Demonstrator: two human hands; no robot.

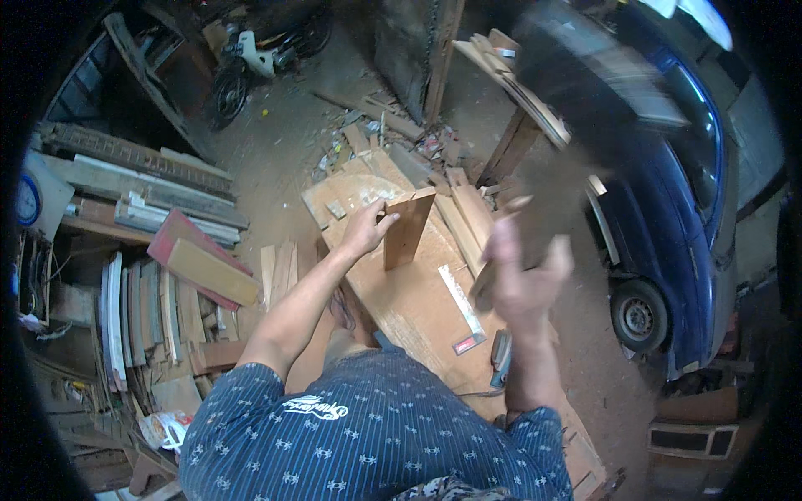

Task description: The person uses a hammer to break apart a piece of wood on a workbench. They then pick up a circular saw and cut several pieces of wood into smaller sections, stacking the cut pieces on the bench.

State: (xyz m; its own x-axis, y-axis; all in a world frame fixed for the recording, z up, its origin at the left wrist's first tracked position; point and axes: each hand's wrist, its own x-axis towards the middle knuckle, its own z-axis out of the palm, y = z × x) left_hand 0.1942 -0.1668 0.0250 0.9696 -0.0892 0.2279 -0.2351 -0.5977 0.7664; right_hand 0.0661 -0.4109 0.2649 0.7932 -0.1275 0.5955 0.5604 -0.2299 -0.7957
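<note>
My left hand is closed on the upper left edge of a short wooden board, which stands on edge on the wooden workbench. On the right, my right hand is raised over the bench's side and smeared by motion. Its fingers curl around a wide, brownish, board-like piece that stretches up and away, too blurred to name for sure. Between my hands lies a pale metal try square with a red-marked end. Near my right forearm rests a grey-blue power tool, partly hidden.
Stacked planks and upright boards fill the left side. Offcuts litter the floor beyond the bench. Boards lie on a stand at the far right, beside a blue car. A motorbike stands at the back.
</note>
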